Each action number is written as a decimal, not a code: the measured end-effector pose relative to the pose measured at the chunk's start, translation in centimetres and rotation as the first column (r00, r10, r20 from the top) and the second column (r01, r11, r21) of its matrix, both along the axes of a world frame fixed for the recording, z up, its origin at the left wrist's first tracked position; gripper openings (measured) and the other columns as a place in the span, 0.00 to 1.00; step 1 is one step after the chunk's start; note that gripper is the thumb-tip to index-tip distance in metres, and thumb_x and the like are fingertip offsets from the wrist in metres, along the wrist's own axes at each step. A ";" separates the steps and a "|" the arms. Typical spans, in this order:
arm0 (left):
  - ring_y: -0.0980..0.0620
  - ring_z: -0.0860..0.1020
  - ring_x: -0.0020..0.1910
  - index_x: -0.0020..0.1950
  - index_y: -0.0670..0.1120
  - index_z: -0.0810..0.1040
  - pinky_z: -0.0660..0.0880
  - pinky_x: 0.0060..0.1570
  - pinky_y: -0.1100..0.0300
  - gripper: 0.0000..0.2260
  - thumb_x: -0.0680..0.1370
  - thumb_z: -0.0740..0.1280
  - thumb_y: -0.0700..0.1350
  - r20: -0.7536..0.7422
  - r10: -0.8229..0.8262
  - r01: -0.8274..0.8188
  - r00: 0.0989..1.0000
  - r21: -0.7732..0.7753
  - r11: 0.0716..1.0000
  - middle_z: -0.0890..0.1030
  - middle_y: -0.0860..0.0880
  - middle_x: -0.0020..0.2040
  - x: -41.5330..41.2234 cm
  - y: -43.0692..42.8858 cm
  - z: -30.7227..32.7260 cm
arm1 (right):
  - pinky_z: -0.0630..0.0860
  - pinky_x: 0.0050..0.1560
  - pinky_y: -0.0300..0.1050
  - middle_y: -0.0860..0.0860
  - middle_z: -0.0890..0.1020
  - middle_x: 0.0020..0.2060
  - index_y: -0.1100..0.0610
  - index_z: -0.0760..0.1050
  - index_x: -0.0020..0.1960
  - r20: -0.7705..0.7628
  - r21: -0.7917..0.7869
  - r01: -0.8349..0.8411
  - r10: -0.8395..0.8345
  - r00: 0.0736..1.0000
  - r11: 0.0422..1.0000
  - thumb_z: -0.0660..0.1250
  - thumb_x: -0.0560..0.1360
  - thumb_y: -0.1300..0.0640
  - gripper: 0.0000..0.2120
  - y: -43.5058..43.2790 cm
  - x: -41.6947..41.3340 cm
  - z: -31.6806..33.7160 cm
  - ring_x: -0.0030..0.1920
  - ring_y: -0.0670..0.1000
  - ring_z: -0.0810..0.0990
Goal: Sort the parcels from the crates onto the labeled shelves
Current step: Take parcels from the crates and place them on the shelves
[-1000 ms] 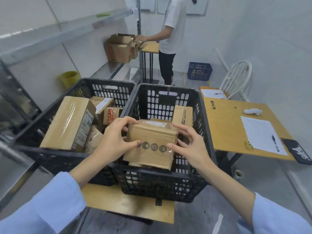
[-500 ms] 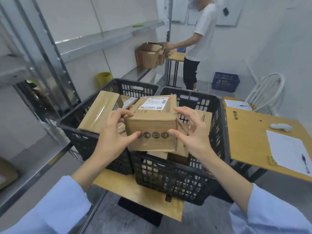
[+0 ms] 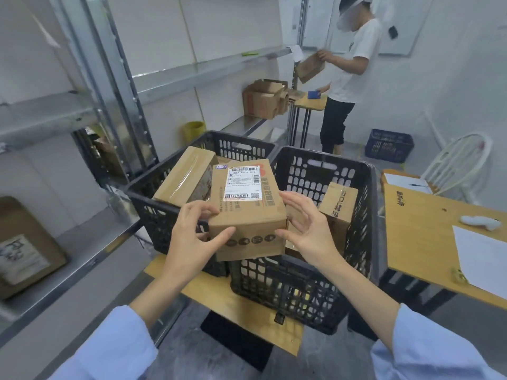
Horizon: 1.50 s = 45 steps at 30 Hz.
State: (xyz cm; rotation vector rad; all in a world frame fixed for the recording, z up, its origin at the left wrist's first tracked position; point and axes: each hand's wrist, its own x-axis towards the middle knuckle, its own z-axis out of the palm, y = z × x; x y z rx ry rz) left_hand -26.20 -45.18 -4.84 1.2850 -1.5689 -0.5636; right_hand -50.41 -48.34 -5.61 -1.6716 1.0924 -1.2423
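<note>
Shelving of grey metal (image 3: 82, 119) runs down your left, and on its lower shelf at the far left lies a flat brown parcel with a worn label (image 3: 24, 250). Further along, a yellow bin (image 3: 194, 130) sits by the wall, beyond the left black slotted plastic crate (image 3: 153, 204), which holds a long cardboard box wrapped in clear tape (image 3: 183, 182), tilted up at its far end. Your left hand (image 3: 189, 239) grips the left end of the small brown cardboard parcel (image 3: 247, 215), thumb laid across its front face and fingers curled over the top edge. You hold that parcel in the air over the place where the two crates meet, its top showing a white shipping label and a little tag marked 1-2 at the label's upper left corner. Your right hand (image 3: 310, 231) holds the right end, thumb on the front corner, fingers spread against the side. Behind it, the right black slotted plastic crate (image 3: 367, 215) contains a narrow cardboard box standing on end (image 3: 338, 207). Both crates sit on a low wooden table (image 3: 192, 281). Beyond them, another person in a white shirt (image 3: 354, 64) holds a box up by the shelf end. To your right, a larger wooden table (image 3: 417, 231) carries a white sheet of paper (image 3: 482, 259), with a blue crate (image 3: 389, 145) and a white chair (image 3: 455, 163) behind it.
</note>
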 end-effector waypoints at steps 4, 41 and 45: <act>0.63 0.75 0.60 0.65 0.55 0.71 0.78 0.46 0.69 0.26 0.71 0.76 0.49 -0.061 0.020 -0.013 0.998 0.115 0.993 0.75 0.59 0.63 -0.1 0.3 -0.5 | 0.70 0.68 0.40 0.42 0.74 0.67 0.41 0.68 0.69 -0.011 0.087 -0.002 0.003 1.000 0.996 0.77 0.66 0.69 0.39 0.3 -0.3 -0.5 0.66 0.36 0.72; 0.61 0.68 0.71 0.73 0.63 0.60 0.72 0.67 0.51 0.43 0.68 0.79 0.38 -0.135 0.448 -0.448 0.884 0.033 0.894 0.66 0.64 0.72 15.0 14.7 2.7 | 0.67 0.71 0.49 0.38 0.64 0.73 0.42 0.53 0.78 -0.096 -0.042 -0.544 0.538 0.837 0.838 0.75 0.72 0.52 0.43 2.1 21.6 3.9 0.70 0.39 0.64; 0.56 0.69 0.71 0.78 0.61 0.56 0.75 0.63 0.53 0.47 0.68 0.78 0.37 -0.130 0.532 -0.533 0.836 0.030 0.845 0.65 0.62 0.74 17.7 19.0 2.7 | 0.67 0.72 0.54 0.44 0.62 0.73 0.47 0.57 0.78 -0.124 -0.083 -0.597 0.587 0.800 0.798 0.75 0.68 0.45 0.44 5.2 25.9 4.8 0.71 0.40 0.65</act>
